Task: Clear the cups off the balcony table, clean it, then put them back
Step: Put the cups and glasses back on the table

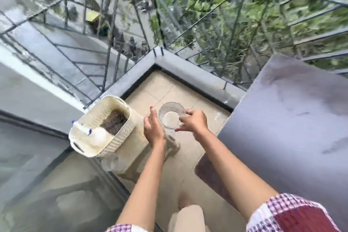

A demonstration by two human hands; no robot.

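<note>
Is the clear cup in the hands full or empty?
Empty, as far as visible: the clear cup, held by the right hand, shows its pale bottom with no liquid, though blur limits certainty.

Free room: the grey table (293,118) top at right lies bare and open from above. Tiled floor (169,88) strip between table edge and woven basket (105,118) is narrow; a clear glass cup (171,115), held between the left hand (153,128) and right hand (193,121), fills it. Obstacles: basket at left, railing (131,24) around the far corner, dark mat (211,173) under the table's near edge.
</note>
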